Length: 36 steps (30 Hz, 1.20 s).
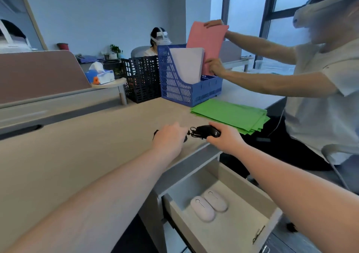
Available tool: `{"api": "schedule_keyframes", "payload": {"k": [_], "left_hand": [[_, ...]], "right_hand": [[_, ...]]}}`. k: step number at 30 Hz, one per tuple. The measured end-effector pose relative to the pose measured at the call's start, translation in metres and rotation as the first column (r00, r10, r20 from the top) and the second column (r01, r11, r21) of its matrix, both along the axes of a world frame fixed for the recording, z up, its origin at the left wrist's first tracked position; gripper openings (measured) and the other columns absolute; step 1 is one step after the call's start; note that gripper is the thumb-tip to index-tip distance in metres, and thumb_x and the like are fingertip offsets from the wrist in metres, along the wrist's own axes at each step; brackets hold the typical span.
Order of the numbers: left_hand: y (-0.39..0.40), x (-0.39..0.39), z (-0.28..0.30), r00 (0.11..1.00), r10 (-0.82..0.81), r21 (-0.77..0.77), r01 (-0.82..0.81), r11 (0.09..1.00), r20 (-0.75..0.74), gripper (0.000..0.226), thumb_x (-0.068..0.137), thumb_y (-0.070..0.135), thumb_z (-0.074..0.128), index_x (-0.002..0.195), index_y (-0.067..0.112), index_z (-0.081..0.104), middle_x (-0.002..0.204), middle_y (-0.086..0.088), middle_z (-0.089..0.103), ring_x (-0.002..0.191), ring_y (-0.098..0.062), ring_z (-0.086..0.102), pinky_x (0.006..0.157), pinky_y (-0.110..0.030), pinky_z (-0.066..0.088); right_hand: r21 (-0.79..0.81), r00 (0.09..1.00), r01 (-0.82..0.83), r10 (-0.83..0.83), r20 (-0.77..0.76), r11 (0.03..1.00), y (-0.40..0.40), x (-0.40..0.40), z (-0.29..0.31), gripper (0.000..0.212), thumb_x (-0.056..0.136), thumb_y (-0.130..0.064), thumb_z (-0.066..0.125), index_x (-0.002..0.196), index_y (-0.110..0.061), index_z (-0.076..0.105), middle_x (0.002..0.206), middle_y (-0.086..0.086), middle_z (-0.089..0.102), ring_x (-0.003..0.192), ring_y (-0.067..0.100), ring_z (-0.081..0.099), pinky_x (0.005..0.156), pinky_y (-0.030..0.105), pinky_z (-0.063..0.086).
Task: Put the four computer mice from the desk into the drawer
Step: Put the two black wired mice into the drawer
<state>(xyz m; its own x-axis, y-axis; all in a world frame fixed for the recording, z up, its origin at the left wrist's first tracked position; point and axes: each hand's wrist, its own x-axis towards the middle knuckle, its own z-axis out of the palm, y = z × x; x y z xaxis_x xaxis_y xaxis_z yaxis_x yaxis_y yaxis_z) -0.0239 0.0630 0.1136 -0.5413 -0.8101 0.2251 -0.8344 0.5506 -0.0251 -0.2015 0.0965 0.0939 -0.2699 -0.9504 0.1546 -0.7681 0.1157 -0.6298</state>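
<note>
Two white mice (203,208) (216,200) lie side by side in the open drawer (272,219) under the desk's right end. On the desk edge above, my right hand (226,137) grips a black wired mouse (210,131) with its bundled cable. My left hand (169,138) covers another black mouse (186,137), of which only dark bits show at the hand's sides. Whether the left hand's fingers are closed around it is hidden.
A stack of green folders (231,115) lies just beyond the right hand. A blue file rack (186,89) and a black one (141,79) stand behind. A person at the right holds a pink folder (206,44) over the rack.
</note>
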Motion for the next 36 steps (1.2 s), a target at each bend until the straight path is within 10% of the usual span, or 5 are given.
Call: {"api": "schedule_keyframes", "payload": {"k": [14, 36], "left_hand": [[0.136, -0.065, -0.101, 0.99, -0.113, 0.176, 0.096, 0.98, 0.089, 0.025, 0.092, 0.006, 0.046, 0.117, 0.008, 0.051, 0.116, -0.015, 0.049, 0.107, -0.037, 0.048, 0.067, -0.039, 0.038], [0.124, -0.103, -0.218, 0.972, -0.107, 0.477, -0.005, 0.879, 0.207, 0.034, 0.093, 0.008, 0.047, 0.127, 0.007, 0.052, 0.13, -0.016, 0.041, 0.125, -0.034, 0.034, 0.085, -0.043, 0.047]], "right_hand": [[0.259, 0.999, 0.035, -0.029, -0.027, 0.965, 0.125, -0.048, -0.096, 0.054, 0.085, -0.027, 0.062, 0.136, -0.023, 0.05, 0.128, 0.005, 0.063, 0.111, 0.022, 0.059, 0.082, 0.024, 0.042], [0.65, 0.923, -0.109, 0.32, -0.215, 0.752, 0.077, -0.057, -0.184, 0.059, 0.084, -0.034, 0.061, 0.138, -0.022, 0.039, 0.129, 0.016, 0.037, 0.108, 0.037, 0.054, 0.096, 0.045, 0.048]]}}
